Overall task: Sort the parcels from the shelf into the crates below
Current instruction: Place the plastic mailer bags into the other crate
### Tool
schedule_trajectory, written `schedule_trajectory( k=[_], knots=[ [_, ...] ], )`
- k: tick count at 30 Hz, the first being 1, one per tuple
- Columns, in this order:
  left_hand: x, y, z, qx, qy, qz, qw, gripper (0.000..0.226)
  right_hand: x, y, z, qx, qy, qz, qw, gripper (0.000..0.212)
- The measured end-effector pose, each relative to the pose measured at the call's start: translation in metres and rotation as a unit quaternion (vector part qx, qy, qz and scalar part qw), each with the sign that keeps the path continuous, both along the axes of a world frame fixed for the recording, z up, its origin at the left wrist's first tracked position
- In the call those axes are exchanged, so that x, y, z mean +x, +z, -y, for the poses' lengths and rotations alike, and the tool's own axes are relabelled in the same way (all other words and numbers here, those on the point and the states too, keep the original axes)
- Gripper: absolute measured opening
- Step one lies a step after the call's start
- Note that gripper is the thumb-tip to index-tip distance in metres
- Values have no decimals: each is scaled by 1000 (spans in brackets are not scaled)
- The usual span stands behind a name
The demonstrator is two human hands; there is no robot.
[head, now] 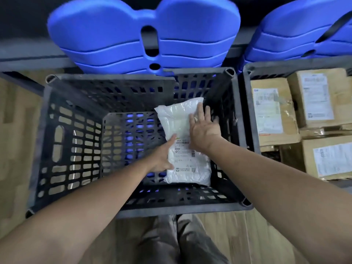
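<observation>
Down inside black crate (190, 209), white parcel (176, 119) near right wall, room leftward; left grip (162, 157) round its edge, right grip (202, 130) flat.

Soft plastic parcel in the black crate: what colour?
White soft plastic parcel, printed label; head view.

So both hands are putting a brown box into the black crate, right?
No. The left hand and right hand are putting a white bag, not a brown box, into the black crate. The head view shows it.
</observation>
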State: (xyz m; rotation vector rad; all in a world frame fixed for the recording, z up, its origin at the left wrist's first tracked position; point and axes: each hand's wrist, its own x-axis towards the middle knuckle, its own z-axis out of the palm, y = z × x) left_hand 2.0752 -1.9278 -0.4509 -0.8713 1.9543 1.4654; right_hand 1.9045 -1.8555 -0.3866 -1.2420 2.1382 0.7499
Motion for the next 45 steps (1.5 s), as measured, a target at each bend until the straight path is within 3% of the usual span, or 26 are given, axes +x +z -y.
schedule_trajectory(
  k=[3,5,9,11,13,17,19,22,26,30,35,40,45],
  knots=[
    [-5,-15,0,-51,-49,20,997,125,5,-22,5,-1,17,-4,1000,107],
    [-6,-22,1,-133,-99,44,985,121,3,-35,5,-2,47,8,999,112],
    [-3,-25,5,-309,-220,93,920,121,-3,-55,5,38,56,53,996,127],
    [-1,-29,4,-315,-292,92,898,136,-3,-64,5,56,43,53,996,119],
    [0,-38,-1,-311,-351,83,879,152,-3,-71,4,74,24,40,996,99],
    [-2,-52,-16,-311,-349,62,882,157,-9,-74,12,81,10,28,996,88],
    [-5,-53,-20,-313,-339,58,885,158,-8,-80,16,65,36,45,996,103],
    [-6,-52,-21,-314,-348,77,880,159,-7,-89,17,72,54,97,991,148],
    [-9,-52,-25,-298,-349,113,881,160,-8,-101,10,72,44,96,992,165],
    [-10,-53,-21,-308,-373,110,868,156,-7,-106,9,57,40,78,995,167],
    [-19,-46,-6,-328,-351,21,877,134,8,-100,-7,79,25,53,995,159],
    [-49,-47,18,-354,-375,-4,857,152,30,-101,-48,122,25,41,991,140],
    [-60,-63,35,-383,-406,24,830,156,37,-108,-51,114,-5,43,993,137]
  ],
)
